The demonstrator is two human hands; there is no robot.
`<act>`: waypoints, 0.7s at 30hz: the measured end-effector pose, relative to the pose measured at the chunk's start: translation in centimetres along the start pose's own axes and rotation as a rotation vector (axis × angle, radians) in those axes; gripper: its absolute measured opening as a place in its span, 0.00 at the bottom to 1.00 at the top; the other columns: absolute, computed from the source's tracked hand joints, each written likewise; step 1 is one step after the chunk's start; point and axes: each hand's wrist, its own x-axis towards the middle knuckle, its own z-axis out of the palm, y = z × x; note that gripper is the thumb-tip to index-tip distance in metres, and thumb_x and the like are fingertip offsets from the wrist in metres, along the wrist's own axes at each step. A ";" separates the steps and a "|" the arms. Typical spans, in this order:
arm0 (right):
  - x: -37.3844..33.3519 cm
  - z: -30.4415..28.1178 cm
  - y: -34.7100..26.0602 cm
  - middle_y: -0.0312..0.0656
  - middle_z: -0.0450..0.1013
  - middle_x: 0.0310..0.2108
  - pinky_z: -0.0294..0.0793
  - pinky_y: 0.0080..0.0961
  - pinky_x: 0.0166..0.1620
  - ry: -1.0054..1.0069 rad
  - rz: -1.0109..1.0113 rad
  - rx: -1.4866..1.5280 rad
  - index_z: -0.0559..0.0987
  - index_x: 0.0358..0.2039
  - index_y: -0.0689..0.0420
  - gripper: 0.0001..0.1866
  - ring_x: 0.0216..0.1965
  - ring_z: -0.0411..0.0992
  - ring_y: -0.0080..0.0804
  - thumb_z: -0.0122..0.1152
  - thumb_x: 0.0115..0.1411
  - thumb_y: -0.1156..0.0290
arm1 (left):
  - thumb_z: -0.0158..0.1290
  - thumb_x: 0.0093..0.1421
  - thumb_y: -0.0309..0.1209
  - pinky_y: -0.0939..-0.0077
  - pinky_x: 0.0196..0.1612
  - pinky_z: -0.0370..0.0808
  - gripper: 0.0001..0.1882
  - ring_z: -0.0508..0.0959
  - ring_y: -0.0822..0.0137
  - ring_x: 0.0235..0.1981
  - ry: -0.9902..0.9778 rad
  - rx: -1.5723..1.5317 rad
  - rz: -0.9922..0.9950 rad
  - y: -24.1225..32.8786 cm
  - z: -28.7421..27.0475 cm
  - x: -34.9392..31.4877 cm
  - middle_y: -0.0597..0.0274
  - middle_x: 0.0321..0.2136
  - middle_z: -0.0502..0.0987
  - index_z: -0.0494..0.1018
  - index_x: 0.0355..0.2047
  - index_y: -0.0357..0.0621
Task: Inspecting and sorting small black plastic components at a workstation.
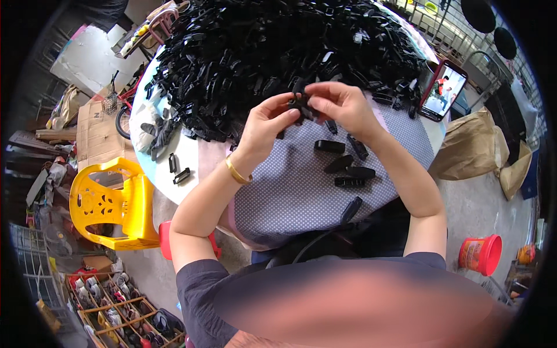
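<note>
Black parts [302, 105] sit pinched in the left hand [261, 127] and right hand [347, 110].

Around the round desk [191, 155] we see a grey concrete floor [473, 216]. Left of the desk stands a yellow plastic chair [137, 211] with a cut-out backrest. Off the desk's near left side we find a wooden rack [116, 304] of shoes; beyond its far right, a barred metal grille [428, 28], brightly lit.
</note>
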 end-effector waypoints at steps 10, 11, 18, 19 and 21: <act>-0.4 0.8 0.8 0.42 0.75 0.31 0.77 0.17 0.29 -0.060 0.033 0.101 0.76 0.41 0.66 0.11 0.28 0.75 0.25 0.53 0.58 0.77 | 0.59 0.50 0.21 0.84 0.39 0.74 0.18 0.76 0.75 0.33 0.051 0.048 0.108 -0.1 -0.6 0.2 0.61 0.32 0.78 0.74 0.44 0.37; -0.4 0.9 1.1 0.41 0.74 0.30 0.76 0.17 0.28 -0.048 -0.031 0.026 0.76 0.40 0.66 0.11 0.27 0.74 0.23 0.53 0.57 0.77 | 0.59 0.50 0.21 0.84 0.38 0.75 0.18 0.77 0.75 0.33 0.039 0.024 0.110 -0.2 -0.7 0.3 0.60 0.32 0.78 0.74 0.44 0.37; -0.5 1.1 1.5 0.42 0.72 0.33 0.74 0.16 0.28 0.087 -0.525 -0.563 0.76 0.37 0.64 0.09 0.28 0.72 0.25 0.57 0.53 0.80 | 0.54 0.55 0.21 0.82 0.41 0.74 0.16 0.77 0.73 0.36 0.051 0.007 0.070 -0.2 0.3 -0.1 0.58 0.37 0.78 0.73 0.45 0.37; -0.6 1.5 1.5 0.42 0.72 0.33 0.74 0.16 0.28 0.088 -0.526 -0.562 0.76 0.37 0.64 0.09 0.28 0.72 0.25 0.57 0.53 0.80 | 0.54 0.55 0.22 0.83 0.41 0.74 0.15 0.77 0.73 0.36 0.080 -0.078 0.058 -0.1 0.7 -0.4 0.58 0.36 0.78 0.73 0.44 0.36; -0.8 2.1 1.4 0.43 0.71 0.33 0.73 0.18 0.29 0.086 -0.556 -0.525 0.75 0.35 0.64 0.10 0.27 0.72 0.27 0.60 0.50 0.80 | 0.54 0.55 0.23 0.84 0.40 0.74 0.15 0.76 0.73 0.36 0.106 -0.164 0.046 0.0 0.8 -0.4 0.57 0.36 0.78 0.73 0.44 0.35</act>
